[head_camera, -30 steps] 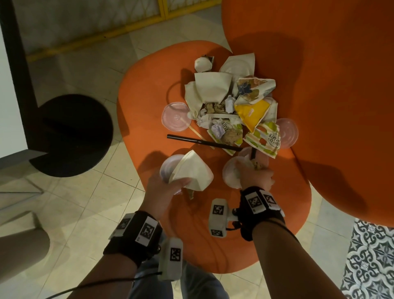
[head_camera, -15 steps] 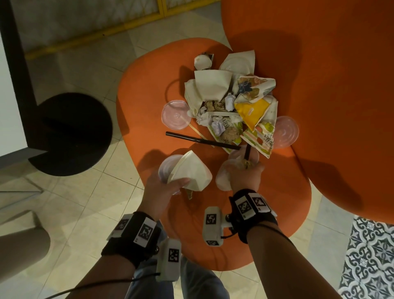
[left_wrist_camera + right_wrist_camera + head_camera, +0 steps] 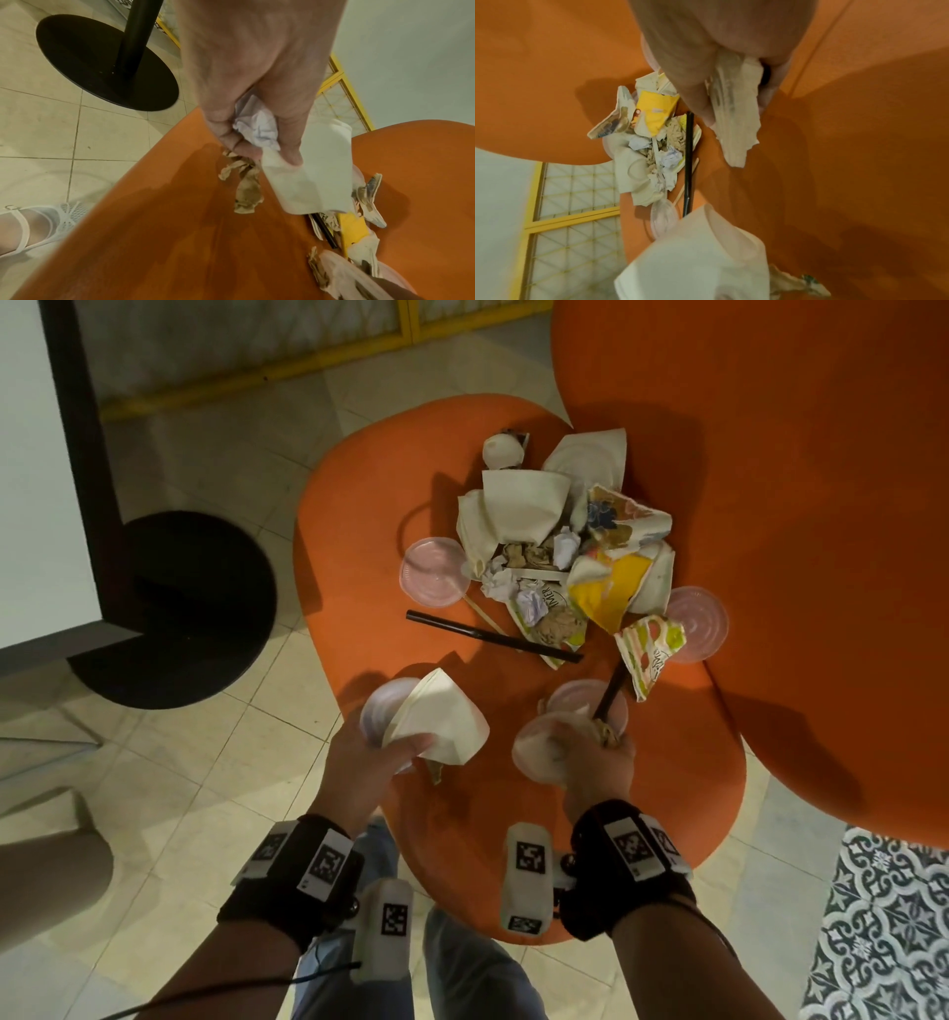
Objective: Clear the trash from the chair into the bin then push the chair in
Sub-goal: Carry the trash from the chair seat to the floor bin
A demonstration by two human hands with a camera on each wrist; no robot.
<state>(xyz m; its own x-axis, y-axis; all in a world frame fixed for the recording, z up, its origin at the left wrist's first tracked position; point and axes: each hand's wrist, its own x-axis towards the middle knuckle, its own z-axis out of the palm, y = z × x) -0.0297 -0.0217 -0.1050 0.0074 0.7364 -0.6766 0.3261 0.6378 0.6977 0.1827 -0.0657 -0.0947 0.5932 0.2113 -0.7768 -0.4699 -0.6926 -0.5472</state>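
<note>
A folded plate (image 3: 441, 719) and one lid are gripped by the left hand (image 3: 359, 762) at the seat's (image 3: 359, 505) near edge; two lids and one straw (image 3: 608, 693) (black) are clutched by the right hand (image 3: 595, 762). Two more lids flank the pile (image 3: 560, 557) at the seat's back.

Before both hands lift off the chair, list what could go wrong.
1. The left hand grips a folded paper plate, crumpled paper and a dangling brown scrap; the scrap may drop.
2. The right hand bunches lids and a black straw; the straw could slide out.
</note>
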